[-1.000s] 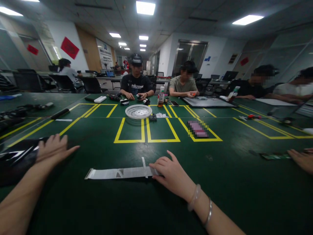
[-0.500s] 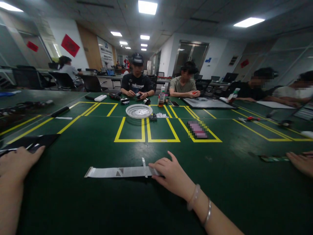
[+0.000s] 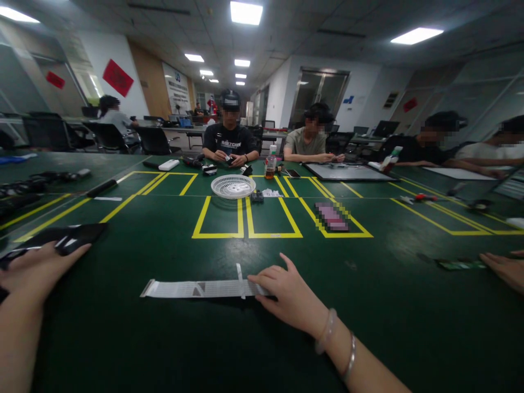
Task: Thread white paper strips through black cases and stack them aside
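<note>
A white flat ribbon cable (image 3: 176,289) lies lengthwise on the green table, with a connector at its left end and a thin strip of tape (image 3: 240,281) across it. My right hand (image 3: 286,292) holds the cable's right end, thumb on the near edge and fingers on top, the index finger raised. That end is hidden under the hand. At the far left, my left hand (image 3: 45,267) grips a shiny black flat piece, perhaps a plastic bag (image 3: 88,232), with the thumb along its near edge. Some of its fingers are hidden.
A white plastic basket (image 3: 233,186) stands ahead beside a small dark part (image 3: 257,196). A pink phone-like item (image 3: 331,216) lies within yellow tape lines. At right, another person's hand (image 3: 505,267) touches a green circuit board (image 3: 460,264). Co-workers sit across the table.
My left hand has moved slightly right and closed around the black piece, which has shifted right with it. The right hand and the ribbon cable stay almost still.
</note>
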A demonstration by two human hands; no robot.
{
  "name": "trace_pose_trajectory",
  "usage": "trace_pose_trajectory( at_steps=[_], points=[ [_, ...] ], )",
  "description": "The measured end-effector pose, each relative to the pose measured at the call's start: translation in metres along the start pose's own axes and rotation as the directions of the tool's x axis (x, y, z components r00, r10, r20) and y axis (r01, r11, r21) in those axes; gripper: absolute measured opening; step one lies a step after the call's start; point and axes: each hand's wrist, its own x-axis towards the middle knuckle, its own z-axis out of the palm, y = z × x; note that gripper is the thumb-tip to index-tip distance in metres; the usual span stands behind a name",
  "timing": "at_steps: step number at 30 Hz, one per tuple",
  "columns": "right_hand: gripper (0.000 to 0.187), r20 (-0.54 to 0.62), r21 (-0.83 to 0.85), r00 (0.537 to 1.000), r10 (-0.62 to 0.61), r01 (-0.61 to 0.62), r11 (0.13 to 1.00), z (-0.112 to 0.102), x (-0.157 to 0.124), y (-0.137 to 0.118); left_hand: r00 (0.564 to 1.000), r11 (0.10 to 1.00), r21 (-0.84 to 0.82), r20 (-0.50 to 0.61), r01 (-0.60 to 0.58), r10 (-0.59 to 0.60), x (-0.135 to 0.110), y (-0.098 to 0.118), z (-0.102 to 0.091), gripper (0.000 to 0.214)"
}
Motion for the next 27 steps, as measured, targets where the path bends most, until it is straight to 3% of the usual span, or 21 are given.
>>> trace_pose_trajectory(
  at_steps=[2, 3, 5, 7, 8, 11, 14, 16, 20, 27],
  points=[
    [0.043, -0.002, 0.008, 1.0, -0.015, 0.015, 1.0, 0.0, 0.0, 0.001, 0.973, 0.969, 0.135, -0.134, 0.208, -0.19, 0.002, 0.015, -0.006, 0.079],
    [0.043, -0.003, 0.015, 1.0, -0.025, 0.025, 1.0, 0.0, 0.0, 0.001, 0.973, 0.966, 0.167, -0.15, 0.197, -0.173, 0.003, 0.026, -0.009, 0.089],
    [0.043, -0.005, 0.035, 0.999, -0.046, 0.047, 0.998, 0.0, -0.001, 0.001, 0.992, 0.985, 0.172, -0.126, 0.006, 0.016, 0.003, 0.054, -0.013, 0.093],
    [0.042, -0.011, 0.059, 0.997, -0.073, 0.073, 0.996, 0.0, -0.001, 0.001, 0.964, 0.962, 0.177, -0.13, -0.209, 0.233, -0.002, 0.088, -0.009, 0.086],
    [0.04, -0.015, 0.069, 0.996, -0.087, 0.088, 0.994, 0.0, -0.001, 0.0, 0.921, 0.923, 0.186, -0.14, -0.336, 0.363, -0.007, 0.107, -0.005, 0.082],
    [0.035, -0.032, 0.08, 0.991, -0.128, 0.13, 0.988, 0.0, -0.001, 0.0, 0.717, 0.734, 0.192, -0.161, -0.652, 0.679, -0.031, 0.16, 0.019, 0.078],
    [0.032, -0.06, 0.084, 0.986, -0.157, 0.161, 0.983, 0.001, -0.001, 0.001, 0.545, 0.551, 0.147, -0.077, -0.822, 0.835, -0.061, 0.201, 0.046, 0.077],
    [0.031, -0.084, 0.097, 0.981, -0.176, 0.184, 0.978, 0.003, -0.001, 0.002, 0.481, 0.481, 0.094, -0.022, -0.872, 0.877, -0.077, 0.218, 0.058, 0.077],
    [0.029, -0.117, 0.105, 0.973, -0.199, 0.211, 0.972, 0.006, -0.001, 0.004, 0.43, 0.431, -0.005, 0.052, -0.902, 0.901, -0.095, 0.233, 0.069, 0.074],
    [0.025, -0.084, 0.057, 0.977, -0.196, 0.202, 0.978, 0.008, -0.001, 0.005, 0.412, 0.423, -0.063, 0.137, -0.904, 0.901, -0.1, 0.234, 0.074, 0.072]
  ],
)
